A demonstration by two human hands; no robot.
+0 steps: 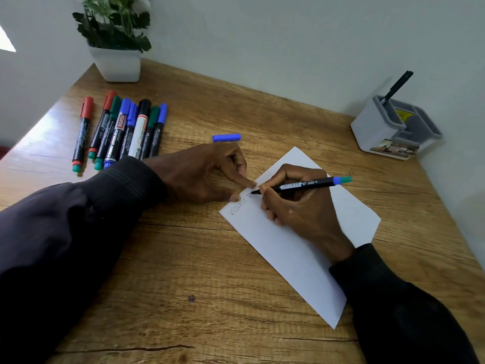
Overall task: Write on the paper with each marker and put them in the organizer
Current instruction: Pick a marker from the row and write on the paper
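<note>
A white sheet of paper [288, 258] lies slanted on the wooden desk, with a handwritten word near its upper left corner. My right hand [294, 206] grips a black marker [304, 185] with a blue and green end, its tip touching the paper beside the writing. My left hand [204, 174] rests flat, fingertips pinning the paper's top left edge. The marker's blue cap [226, 137] lies loose on the desk above my left hand. Several capped markers [123, 130] lie in a row at the far left. A grey organizer [393, 130] at the far right holds one black marker [396, 86].
A potted green plant in a white pot [118, 64] stands at the desk's far left corner. Walls close the desk at the back and right. The wooden desk [183, 285] shows bare surface in front of the paper.
</note>
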